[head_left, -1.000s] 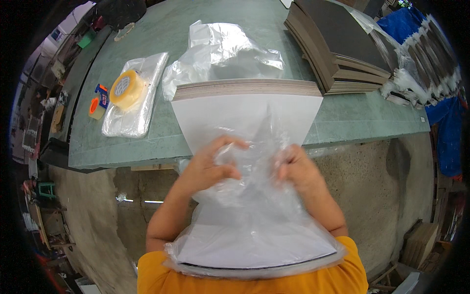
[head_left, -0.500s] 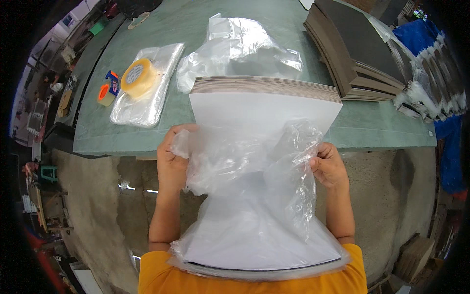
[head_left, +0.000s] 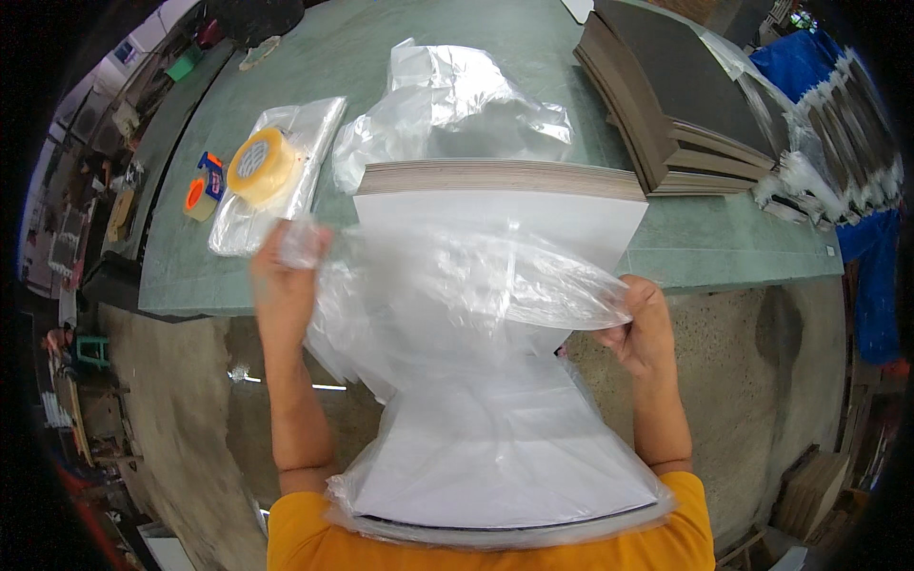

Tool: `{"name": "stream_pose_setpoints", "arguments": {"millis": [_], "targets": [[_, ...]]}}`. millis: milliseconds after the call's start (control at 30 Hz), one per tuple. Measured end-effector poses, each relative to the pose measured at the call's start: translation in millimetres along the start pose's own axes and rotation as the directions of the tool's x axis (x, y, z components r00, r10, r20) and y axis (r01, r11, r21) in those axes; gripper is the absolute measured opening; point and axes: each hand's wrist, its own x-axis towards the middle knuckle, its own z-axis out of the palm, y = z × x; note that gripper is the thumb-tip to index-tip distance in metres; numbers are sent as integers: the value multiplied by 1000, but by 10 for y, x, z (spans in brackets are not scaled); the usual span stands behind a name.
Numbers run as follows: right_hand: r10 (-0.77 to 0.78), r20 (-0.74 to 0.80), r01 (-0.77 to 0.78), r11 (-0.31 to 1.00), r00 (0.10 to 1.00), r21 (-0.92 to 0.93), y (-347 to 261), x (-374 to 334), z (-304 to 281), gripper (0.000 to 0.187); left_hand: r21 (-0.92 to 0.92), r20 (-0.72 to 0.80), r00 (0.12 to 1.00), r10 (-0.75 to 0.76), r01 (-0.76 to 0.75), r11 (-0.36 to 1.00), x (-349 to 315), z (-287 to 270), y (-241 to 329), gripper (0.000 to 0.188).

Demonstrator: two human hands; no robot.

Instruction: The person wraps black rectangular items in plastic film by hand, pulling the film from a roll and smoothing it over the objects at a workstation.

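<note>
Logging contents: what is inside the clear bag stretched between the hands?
The clear bag covers the near end of a white sheet stack. Its far end pokes out; anything beneath the stack is hidden.

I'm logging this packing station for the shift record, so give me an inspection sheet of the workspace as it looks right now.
Surface: green table, worn, with a bare concrete floor below its near edge.
Job's things: clear plastic bag stretched open over the white stack of sheets, which leans from the table edge to the person's body.
Clutter: crumpled plastic; yellow tape roll on a flat pile of bags; orange tape roll; dark board stack.
Grippers: left hand and right hand each grip a side of the bag mouth, held wide apart.
Cables: nothing seen.
Surroundings: blue cloth and bundled packs at right; shelves, small items at left.
</note>
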Motion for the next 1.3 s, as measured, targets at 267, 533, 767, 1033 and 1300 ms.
{"name": "stream_pose_setpoints", "arguments": {"millis": [267, 533, 767, 1033, 1300], "targets": [[-739, 301, 726, 351, 603, -591, -268, -71, 716, 29, -352, 820, 348, 454, -318, 880, -664, 641, 666, 28], [-43, 31, 53, 878, 999, -475, -284, 81, 544, 21, -467, 738, 537, 409, -31, 884, -401, 520, 660, 10], [388, 771, 147, 841, 505, -520, 29, 66, 687, 27, -485, 855, 272, 441, 123, 866, -192, 385, 626, 10], [773, 266, 301, 102, 575, -948, -132, 66, 95, 16, -651, 757, 75, 649, 169, 740, -213, 540, 487, 22], [831, 82, 370, -155, 551, -916, -492, -219, 351, 14, -120, 919, 143, 367, -786, 606, -587, 557, 361, 6]]}}
